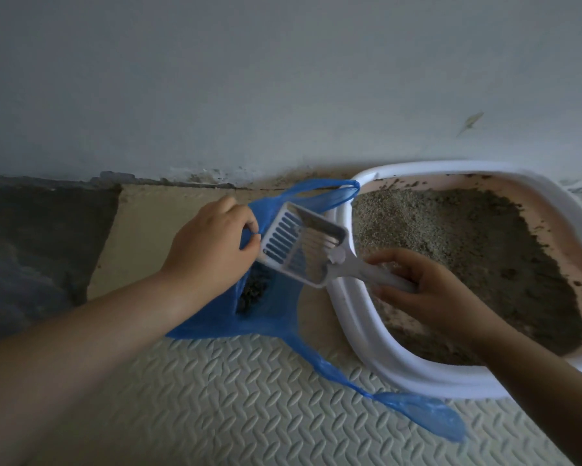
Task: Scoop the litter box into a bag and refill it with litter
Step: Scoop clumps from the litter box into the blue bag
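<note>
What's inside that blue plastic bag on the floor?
A pile of dark clumps shows through the open mouth of the blue bag. The left hand pinching its edge and the scoop above hide the rest.

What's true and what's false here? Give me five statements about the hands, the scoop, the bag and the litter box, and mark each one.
1. The right hand grips the scoop by its handle. True.
2. The scoop is heaped with litter. False: its slotted pan looks empty, held over the bag.
3. The left hand pinches the edge of the blue bag. True.
4. The blue bag has nothing in it. False: dark clumps lie inside.
5. The litter box holds no litter. False: grey litter covers most of its floor.
</note>
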`<move>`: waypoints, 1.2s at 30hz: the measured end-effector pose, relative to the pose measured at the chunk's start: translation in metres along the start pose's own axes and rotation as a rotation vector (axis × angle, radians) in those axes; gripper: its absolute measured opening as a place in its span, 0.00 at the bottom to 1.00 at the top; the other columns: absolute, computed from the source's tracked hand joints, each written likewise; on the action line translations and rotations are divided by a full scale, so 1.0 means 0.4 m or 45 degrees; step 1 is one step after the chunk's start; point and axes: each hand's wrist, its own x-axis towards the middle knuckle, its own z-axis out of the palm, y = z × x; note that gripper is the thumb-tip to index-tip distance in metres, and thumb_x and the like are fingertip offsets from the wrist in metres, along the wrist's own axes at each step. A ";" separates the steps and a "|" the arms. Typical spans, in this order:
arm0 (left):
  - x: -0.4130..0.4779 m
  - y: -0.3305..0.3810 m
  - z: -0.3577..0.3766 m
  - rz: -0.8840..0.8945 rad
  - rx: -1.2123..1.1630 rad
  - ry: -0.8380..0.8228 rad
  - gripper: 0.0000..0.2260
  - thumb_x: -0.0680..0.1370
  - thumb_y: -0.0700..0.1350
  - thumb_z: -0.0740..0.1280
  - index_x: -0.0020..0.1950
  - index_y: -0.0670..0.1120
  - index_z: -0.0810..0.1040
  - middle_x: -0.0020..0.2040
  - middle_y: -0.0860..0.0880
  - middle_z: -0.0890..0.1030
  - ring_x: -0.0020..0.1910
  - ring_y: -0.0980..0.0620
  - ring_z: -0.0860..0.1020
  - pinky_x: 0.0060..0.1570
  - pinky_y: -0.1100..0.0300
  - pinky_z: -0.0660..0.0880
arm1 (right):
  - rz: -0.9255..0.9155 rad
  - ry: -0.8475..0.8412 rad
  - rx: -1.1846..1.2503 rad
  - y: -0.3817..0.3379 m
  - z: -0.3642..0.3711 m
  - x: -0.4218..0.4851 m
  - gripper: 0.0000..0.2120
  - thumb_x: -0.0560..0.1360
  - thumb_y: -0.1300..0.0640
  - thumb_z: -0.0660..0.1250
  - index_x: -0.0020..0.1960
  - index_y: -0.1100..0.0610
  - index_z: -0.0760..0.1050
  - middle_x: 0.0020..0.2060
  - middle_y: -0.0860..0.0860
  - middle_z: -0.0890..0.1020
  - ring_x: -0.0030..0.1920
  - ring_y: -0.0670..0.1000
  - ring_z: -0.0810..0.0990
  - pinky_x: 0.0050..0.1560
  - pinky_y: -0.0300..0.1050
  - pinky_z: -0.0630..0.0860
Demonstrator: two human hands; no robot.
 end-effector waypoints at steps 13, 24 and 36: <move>0.102 0.265 0.209 0.170 -0.053 -0.208 0.25 0.78 0.49 0.63 0.73 0.43 0.63 0.72 0.46 0.63 0.71 0.48 0.61 0.67 0.55 0.60 | 0.678 0.346 -0.317 0.224 -0.218 -0.187 0.08 0.74 0.52 0.69 0.53 0.48 0.76 0.40 0.46 0.81 0.38 0.45 0.80 0.39 0.43 0.76; 0.178 0.335 0.341 -0.127 -0.048 -0.133 0.32 0.80 0.49 0.59 0.77 0.38 0.48 0.78 0.42 0.47 0.77 0.45 0.46 0.75 0.55 0.45 | 0.848 0.239 -0.463 0.270 -0.199 -0.113 0.06 0.77 0.54 0.63 0.54 0.50 0.73 0.38 0.48 0.77 0.38 0.47 0.77 0.36 0.43 0.74; 0.182 0.328 0.351 -0.175 -0.092 -0.119 0.32 0.80 0.49 0.58 0.78 0.43 0.45 0.79 0.49 0.42 0.77 0.50 0.43 0.74 0.56 0.46 | 0.723 0.339 -0.255 0.285 -0.066 0.196 0.10 0.81 0.54 0.55 0.53 0.60 0.69 0.37 0.52 0.73 0.33 0.50 0.71 0.29 0.43 0.64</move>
